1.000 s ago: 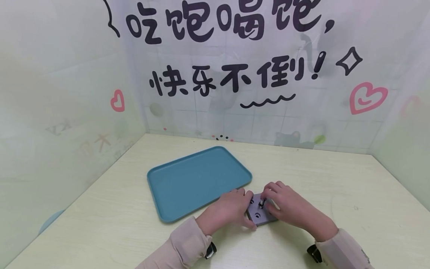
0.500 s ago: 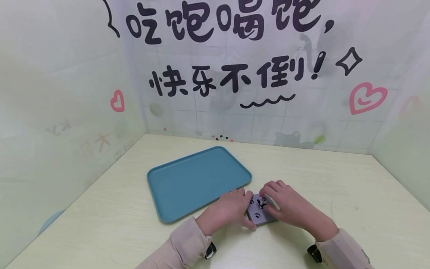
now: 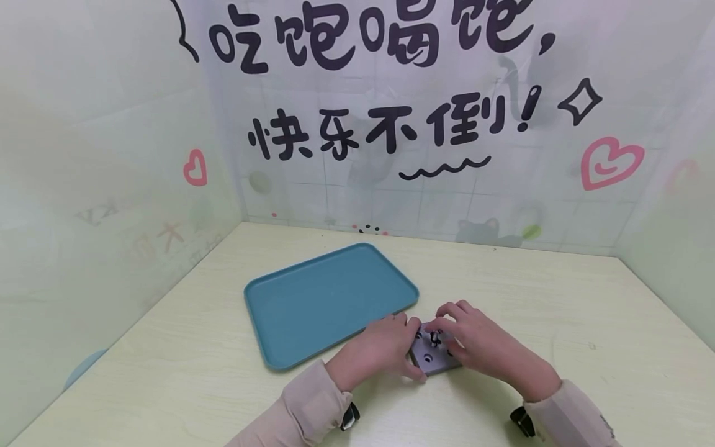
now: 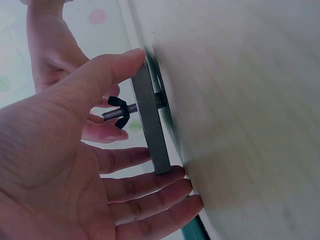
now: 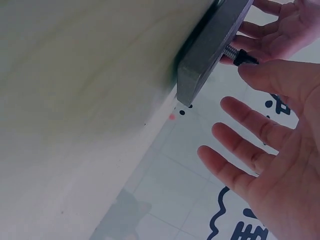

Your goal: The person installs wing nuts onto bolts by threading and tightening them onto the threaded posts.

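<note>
A grey metal plate (image 3: 441, 361) with several holes is held just above or on the table by my left hand (image 3: 382, 347), thumb on one edge and fingers on the opposite one. Through the plate runs a threaded bolt (image 4: 111, 115), its head on the far face in the left wrist view. On the thread sits a black wing nut (image 4: 125, 111), some way off the plate. My right hand (image 3: 483, 341) has thumb and index finger around the wing nut. The thumb touches a wing in the right wrist view, while the other fingers stay extended.
A blue rectangular tray (image 3: 329, 301) lies on the pale wooden table (image 3: 184, 366), left of and behind the plate. Printed curtains (image 3: 346, 198) border the table at the back and sides.
My right index finger has shifted left over the wing nut, and the nut's wings have turned. The left hand and the plate keep their place.
</note>
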`<state>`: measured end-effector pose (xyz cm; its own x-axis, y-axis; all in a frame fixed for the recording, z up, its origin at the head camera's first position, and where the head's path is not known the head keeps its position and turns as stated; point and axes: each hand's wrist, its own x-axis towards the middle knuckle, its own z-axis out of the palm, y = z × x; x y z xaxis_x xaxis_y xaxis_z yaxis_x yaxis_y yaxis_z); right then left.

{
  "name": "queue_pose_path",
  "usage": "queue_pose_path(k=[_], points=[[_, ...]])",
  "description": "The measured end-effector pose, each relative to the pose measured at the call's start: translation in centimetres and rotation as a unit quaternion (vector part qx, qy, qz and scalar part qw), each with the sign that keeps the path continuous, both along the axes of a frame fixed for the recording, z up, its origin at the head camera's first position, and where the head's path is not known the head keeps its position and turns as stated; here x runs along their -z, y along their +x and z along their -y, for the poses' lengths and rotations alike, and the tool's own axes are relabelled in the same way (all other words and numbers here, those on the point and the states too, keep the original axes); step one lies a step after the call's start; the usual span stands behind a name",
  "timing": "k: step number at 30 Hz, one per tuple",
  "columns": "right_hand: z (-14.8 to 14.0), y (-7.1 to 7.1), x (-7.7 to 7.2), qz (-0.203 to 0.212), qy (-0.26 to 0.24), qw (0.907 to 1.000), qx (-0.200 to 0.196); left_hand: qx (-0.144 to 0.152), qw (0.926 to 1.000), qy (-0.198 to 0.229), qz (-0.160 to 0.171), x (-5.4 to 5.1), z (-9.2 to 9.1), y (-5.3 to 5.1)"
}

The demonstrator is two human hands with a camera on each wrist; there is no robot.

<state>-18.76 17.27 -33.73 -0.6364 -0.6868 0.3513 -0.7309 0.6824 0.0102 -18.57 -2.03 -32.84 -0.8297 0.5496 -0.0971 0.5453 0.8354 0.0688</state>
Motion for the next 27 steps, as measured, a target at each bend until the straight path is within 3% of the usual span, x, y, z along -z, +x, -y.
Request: queue_pose_path(k=[7, 16, 27], points=[[0.05, 0.23, -0.24, 0.019, 0.004, 0.9993, 0.033, -0.002, 1.0, -0.002, -0.002, 0.07, -0.01, 0.0], [0.05, 0.14, -0.26, 0.03, -0.002, 0.9986, 0.043, -0.004, 1.0, 0.002, -0.002, 0.11, -0.05, -0.05], [-0.05, 0.05, -0.07, 0.011, -0.015, 0.9998, -0.007, -0.003, 1.0, -0.001, -0.004, -0.12, 0.03, 0.09]])
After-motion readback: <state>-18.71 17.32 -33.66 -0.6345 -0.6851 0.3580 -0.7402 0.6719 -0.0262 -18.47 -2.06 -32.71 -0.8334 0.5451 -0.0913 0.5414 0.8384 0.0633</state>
